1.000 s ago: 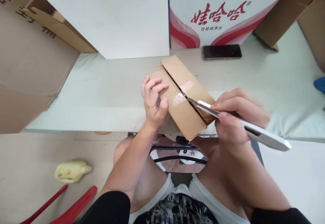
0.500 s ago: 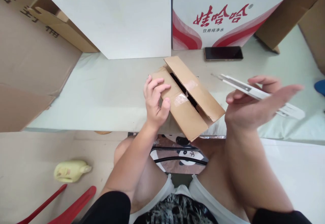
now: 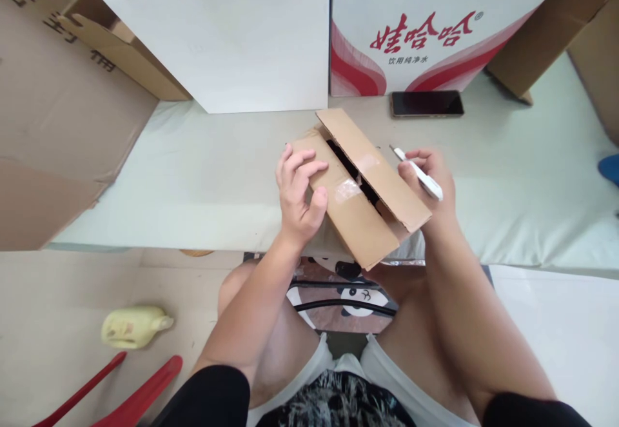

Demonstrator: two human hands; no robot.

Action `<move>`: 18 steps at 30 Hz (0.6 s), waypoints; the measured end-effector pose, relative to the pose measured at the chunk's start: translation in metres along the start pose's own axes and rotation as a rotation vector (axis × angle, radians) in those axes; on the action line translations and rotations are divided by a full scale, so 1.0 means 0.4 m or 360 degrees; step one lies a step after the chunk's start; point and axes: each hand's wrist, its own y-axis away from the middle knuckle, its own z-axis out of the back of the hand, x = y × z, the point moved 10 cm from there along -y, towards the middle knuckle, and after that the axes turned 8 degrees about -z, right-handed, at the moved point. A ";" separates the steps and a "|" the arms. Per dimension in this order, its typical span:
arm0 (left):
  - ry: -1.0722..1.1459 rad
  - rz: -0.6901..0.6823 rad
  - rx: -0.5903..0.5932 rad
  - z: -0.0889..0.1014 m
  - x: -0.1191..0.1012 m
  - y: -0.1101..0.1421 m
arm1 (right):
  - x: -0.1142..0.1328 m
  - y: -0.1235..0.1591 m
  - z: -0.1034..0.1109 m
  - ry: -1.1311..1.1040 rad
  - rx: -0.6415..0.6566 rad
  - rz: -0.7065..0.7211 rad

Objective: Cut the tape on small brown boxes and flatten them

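Observation:
A small brown cardboard box (image 3: 358,224) lies at an angle by the table's front edge. Its top flaps are parted along a dark gap, with clear tape remnants beside it. My left hand (image 3: 300,191) grips the box's left side, fingers bent over the top and thumb nearer me. To the right of the box, my right hand (image 3: 432,178) is closed around a white utility knife (image 3: 428,184), whose tip points up and left. The knife is apart from the box. What lies inside the box is too dark to make out.
White cartons (image 3: 217,46) stand along the back, one with red lettering (image 3: 420,30). Before them lies a black phone (image 3: 426,104). Large brown cardboard (image 3: 62,111) flanks the left side. On the floor are a yellow bottle (image 3: 135,327) and red bars (image 3: 140,395).
My right hand has turned over and moved left, closing round the utility knife, which sat loosely across the open fingers before. My left hand and the box have stayed in place.

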 end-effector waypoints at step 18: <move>-0.0085 0.0015 0.0035 -0.001 -0.001 -0.001 | -0.035 -0.012 -0.044 0.0525 0.0322 -0.0150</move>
